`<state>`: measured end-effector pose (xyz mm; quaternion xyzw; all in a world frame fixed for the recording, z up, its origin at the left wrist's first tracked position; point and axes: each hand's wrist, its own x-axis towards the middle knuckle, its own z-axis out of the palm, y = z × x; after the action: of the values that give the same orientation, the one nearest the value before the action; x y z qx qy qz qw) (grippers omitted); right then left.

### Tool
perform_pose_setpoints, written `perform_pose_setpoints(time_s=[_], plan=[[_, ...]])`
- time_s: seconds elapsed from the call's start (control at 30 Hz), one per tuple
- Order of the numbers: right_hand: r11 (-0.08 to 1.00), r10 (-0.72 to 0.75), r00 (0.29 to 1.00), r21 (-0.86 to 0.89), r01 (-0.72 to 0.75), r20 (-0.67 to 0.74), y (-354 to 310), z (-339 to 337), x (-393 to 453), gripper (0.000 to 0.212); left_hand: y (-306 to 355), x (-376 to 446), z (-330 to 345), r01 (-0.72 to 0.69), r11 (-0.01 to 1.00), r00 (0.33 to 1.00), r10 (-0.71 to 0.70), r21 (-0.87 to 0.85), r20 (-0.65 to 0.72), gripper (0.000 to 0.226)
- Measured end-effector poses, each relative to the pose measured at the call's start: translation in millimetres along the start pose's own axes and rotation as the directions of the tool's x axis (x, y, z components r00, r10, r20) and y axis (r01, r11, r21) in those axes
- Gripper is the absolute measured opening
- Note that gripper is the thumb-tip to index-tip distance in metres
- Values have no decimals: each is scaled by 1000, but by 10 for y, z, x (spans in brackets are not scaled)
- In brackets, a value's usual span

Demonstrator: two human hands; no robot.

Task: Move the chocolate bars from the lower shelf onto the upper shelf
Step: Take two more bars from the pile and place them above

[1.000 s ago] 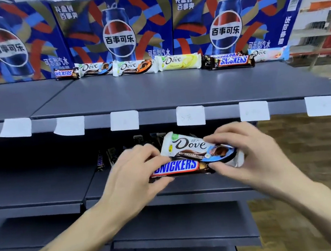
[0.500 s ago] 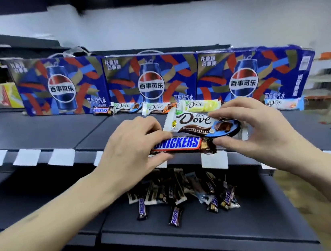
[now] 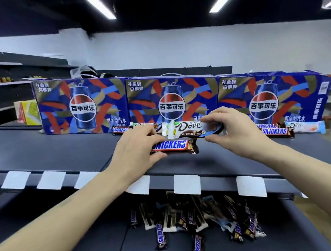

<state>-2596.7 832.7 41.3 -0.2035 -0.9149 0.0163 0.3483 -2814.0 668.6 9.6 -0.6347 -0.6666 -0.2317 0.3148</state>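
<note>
My left hand (image 3: 136, 150) grips a Snickers bar (image 3: 173, 146) just above the upper shelf (image 3: 76, 156). My right hand (image 3: 230, 131) pinches a white Dove bar (image 3: 188, 129) by its right end, held slightly above and behind the Snickers. A row of bars lies along the back of the upper shelf: a Snickers (image 3: 120, 129) at the left, two stacked Snickers (image 3: 274, 131) and a pale Dove (image 3: 305, 127) at the right. On the lower shelf (image 3: 96, 246) lies a loose pile of several chocolate bars (image 3: 195, 218).
Three blue Pepsi cartons (image 3: 170, 103) stand along the back of the upper shelf. White price tags (image 3: 186, 183) hang on its front edge. A yellow box (image 3: 30, 111) sits on shelving far left. Wooden floor and other racks show at the right.
Both hands have lifted the Snickers and the Dove from in front of the lower shelf up over the upper shelf and further back. The view has tilted upward.
</note>
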Motion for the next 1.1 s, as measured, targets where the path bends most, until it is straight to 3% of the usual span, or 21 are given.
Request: perform_pose_setpoints(time_s=[0.3, 0.63, 0.8, 1.1], plan=[[990, 118, 993, -77, -116, 14, 46, 377, 372, 45, -460, 35, 114, 116, 989, 990, -109, -89, 85, 29], [984, 126, 988, -138, -112, 95, 338, 458, 508, 44, -635, 265, 252, 138, 990, 979, -136, 3, 153, 31], [973, 205, 977, -120, -199, 49, 706, 300, 414, 44, -387, 557, 435, 80, 997, 976, -74, -18, 203, 38], [954, 281, 959, -101, -282, -22, 1551, -172, -3, 43, 633, 1113, 989, -38, 995, 976, 57, -97, 210, 42]])
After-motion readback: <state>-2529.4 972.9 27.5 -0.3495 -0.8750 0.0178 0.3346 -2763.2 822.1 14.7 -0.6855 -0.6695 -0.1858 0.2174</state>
